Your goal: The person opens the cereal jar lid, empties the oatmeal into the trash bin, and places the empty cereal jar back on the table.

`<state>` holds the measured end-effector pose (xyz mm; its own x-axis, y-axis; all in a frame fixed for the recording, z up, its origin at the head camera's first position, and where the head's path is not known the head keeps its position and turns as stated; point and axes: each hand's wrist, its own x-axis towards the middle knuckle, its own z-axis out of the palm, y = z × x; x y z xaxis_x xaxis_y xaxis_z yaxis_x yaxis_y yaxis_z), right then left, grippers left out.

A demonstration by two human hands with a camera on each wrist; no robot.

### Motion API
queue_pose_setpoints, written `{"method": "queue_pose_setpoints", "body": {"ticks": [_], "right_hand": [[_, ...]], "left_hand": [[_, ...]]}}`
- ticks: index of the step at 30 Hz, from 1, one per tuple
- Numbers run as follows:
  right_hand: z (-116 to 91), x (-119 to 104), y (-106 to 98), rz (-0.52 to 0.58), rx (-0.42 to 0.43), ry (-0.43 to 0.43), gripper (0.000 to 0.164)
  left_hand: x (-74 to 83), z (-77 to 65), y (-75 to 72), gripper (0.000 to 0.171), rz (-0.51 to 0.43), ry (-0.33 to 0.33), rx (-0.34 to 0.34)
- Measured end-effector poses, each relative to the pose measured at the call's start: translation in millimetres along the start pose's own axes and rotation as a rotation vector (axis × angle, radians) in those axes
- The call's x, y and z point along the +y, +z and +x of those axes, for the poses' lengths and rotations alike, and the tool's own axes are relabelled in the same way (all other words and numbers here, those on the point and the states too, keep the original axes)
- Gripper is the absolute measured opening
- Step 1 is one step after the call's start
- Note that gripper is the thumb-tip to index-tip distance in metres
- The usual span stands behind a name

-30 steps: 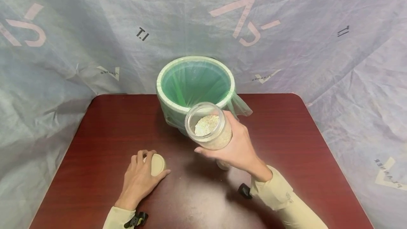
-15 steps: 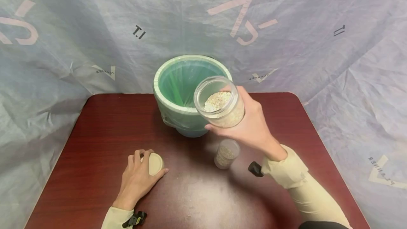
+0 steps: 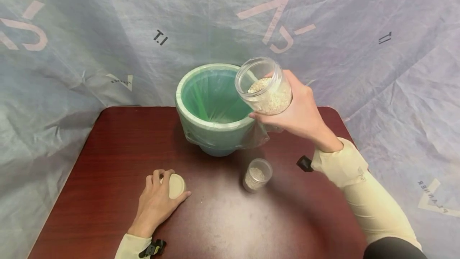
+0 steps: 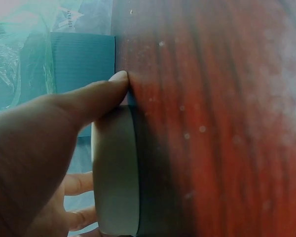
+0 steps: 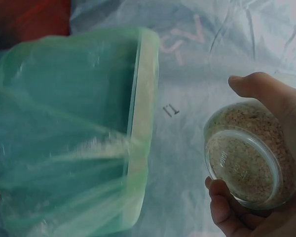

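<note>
My right hand (image 3: 303, 109) grips a clear open-mouthed jar (image 3: 273, 95) partly filled with pale, oat-like flakes. Raised above the table, the jar leans with its mouth toward the left and overlaps the bin's right rim in the head view. Its round base and the flakes (image 5: 256, 118) show in the right wrist view, with fingers and thumb round its side. My left hand (image 3: 152, 203) is on the table at the front left, fingers and thumb round a cream-coloured round lid (image 3: 177, 187). In the left wrist view the lid's side wall (image 4: 116, 170) lies between thumb and fingers.
A bin (image 3: 208, 131) with a pale rim and translucent green liner stands at the back middle of the dark red table (image 3: 108, 163). A smaller clear container (image 3: 256, 177) with similar flakes stands right of centre. Grey sheeting (image 3: 161, 3) hangs behind and at both sides.
My right hand has lifted the jar up and to the right, from before the bin's front rim to beside its right rim. The smaller container has come into full view. The left hand stays put.
</note>
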<state>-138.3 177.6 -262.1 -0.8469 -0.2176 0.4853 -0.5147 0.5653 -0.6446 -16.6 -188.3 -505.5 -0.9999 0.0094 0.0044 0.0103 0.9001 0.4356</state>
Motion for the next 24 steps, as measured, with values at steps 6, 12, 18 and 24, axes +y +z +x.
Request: {"method": "queue_pose_setpoints", "body": {"ticks": [6, 12, 18, 24], "right_hand": [[17, 7, -4, -0.057, -0.05, 0.019, 0.08], [31, 14, -5, -0.094, -0.096, 0.035, 0.082], [39, 24, -2, -0.099, -0.129, 0.039, 0.085], [47, 28, 0, -0.116, -0.141, 0.016, 0.082]], "left_hand": [[0.6, -1.4, -1.0, 0.089, 0.002, 0.006, 0.011], [2.1, -4.0, -3.8, 0.095, 0.024, 0.004, 0.006], [2.2, -2.5, -8.9, 0.096, -0.007, -0.039, -0.015], [3.4, 8.7, -33.9, 0.063, -0.223, -0.029, 0.09]]}}
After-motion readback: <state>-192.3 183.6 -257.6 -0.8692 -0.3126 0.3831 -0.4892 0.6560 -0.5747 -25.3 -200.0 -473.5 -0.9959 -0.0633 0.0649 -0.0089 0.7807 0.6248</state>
